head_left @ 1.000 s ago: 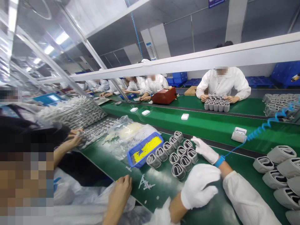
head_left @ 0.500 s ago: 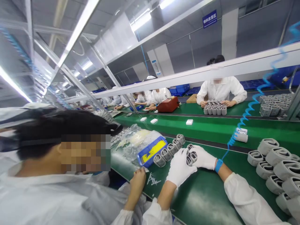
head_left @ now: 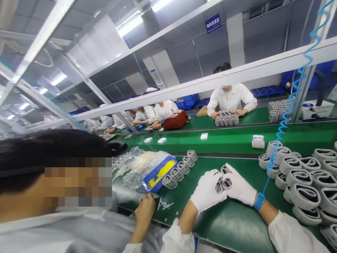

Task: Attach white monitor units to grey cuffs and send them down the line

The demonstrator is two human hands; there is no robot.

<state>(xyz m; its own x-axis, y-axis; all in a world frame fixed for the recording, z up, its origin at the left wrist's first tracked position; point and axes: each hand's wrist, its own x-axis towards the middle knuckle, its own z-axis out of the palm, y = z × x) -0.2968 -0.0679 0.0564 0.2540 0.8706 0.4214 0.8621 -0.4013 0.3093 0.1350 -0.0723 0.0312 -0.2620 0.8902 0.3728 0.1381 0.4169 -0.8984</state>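
Both my hands wear white gloves and meet over the green bench. Between them is a small cluster of grey rolled cuffs (head_left: 226, 183), their dark coiled ends facing up. My left hand (head_left: 209, 189) closes around the cluster from the left, and my right hand (head_left: 240, 186) wraps it from the right, with a blue wrist strap (head_left: 259, 201) below the glove. The fingers partly hide the cuffs. To the left, a row of similar rolled cuffs (head_left: 177, 174) stands on the bench, apart from my hands.
Many rolled cuffs (head_left: 302, 195) are stacked at the right. A blue tray (head_left: 146, 182) with yellow pieces and a plastic bag (head_left: 137, 160) lie left. A co-worker's hand (head_left: 145, 207) rests at the bench edge. A coiled blue cord (head_left: 281, 131) hangs at right. White devices (head_left: 204, 136) sit on the belt.
The view has turned to the right. My hands, still around the cuffs, have moved rightward away from the standing row, and the gap between them and that row has widened.
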